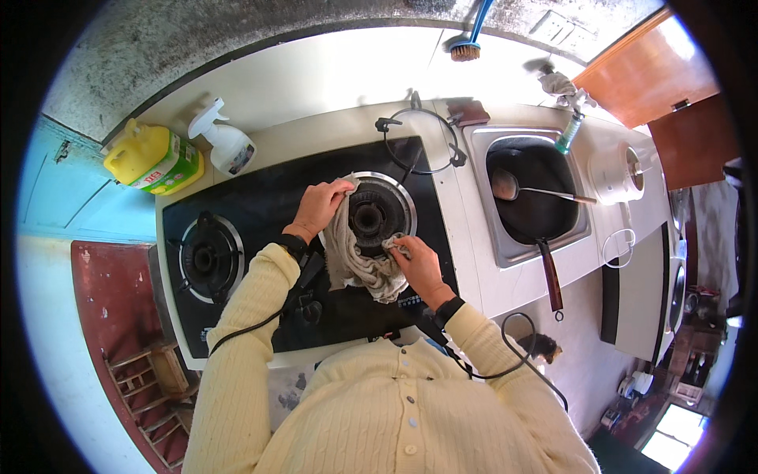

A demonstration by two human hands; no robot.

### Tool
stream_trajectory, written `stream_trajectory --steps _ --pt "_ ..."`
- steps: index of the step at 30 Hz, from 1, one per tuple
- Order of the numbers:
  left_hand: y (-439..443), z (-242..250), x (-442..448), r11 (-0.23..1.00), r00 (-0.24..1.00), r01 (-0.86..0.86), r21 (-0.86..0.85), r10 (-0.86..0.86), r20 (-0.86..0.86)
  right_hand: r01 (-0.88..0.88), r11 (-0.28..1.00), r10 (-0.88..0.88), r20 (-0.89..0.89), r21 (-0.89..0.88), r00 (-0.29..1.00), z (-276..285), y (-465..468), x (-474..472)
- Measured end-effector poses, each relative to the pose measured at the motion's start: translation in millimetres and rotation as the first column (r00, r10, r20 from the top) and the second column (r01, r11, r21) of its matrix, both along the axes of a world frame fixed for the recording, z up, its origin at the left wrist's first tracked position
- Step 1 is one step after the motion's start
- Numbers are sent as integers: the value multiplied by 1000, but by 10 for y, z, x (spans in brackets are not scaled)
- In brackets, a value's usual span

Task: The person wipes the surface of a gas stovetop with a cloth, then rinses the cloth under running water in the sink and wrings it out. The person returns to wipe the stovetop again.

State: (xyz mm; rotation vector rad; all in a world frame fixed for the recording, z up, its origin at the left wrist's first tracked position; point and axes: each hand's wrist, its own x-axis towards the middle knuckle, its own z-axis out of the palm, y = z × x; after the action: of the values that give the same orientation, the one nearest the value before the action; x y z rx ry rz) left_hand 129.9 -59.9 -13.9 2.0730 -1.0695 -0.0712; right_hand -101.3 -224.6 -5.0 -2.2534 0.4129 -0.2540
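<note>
A crumpled greyish cloth [355, 260] droops between my two hands over the near left side of the right gas burner [370, 218]. My left hand [320, 206] pinches one end of it at the burner's upper left rim. At the lower right of the burner, my right hand [419, 263] grips the other end. The burner's pan support [421, 172] is off it and rests across the back right corner of the black glass cooktop [260, 332] and the counter. On the left burner [204, 256] a pan support is in place.
A yellow detergent jug [157, 155] and a white spray bottle [228, 145] stand behind the cooktop. To the right, a wok [527, 213] with a spatula [506, 185] sits in the sink [482, 195], its handle jutting over the counter edge. A brush [466, 50] hangs on the wall. Cables run near both arms.
</note>
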Motion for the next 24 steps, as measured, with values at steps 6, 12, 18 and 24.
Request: stream_trajectory --steps 6,12,18,24 --pt "36 -65 -167 989 983 -145 -30 141 -114 13 999 -12 27 -50 1000 -26 28 -12" --pt "114 -48 -394 960 958 -281 -3 280 -62 26 996 -20 70 -81 997 -73 43 -40" --pt "267 -24 -816 923 924 -380 64 382 -21 43 994 -31 121 -99 992 -118 64 -65" --pt "320 27 -1257 894 908 -406 189 419 -29 45 995 -35 113 -88 993 -132 80 -75"
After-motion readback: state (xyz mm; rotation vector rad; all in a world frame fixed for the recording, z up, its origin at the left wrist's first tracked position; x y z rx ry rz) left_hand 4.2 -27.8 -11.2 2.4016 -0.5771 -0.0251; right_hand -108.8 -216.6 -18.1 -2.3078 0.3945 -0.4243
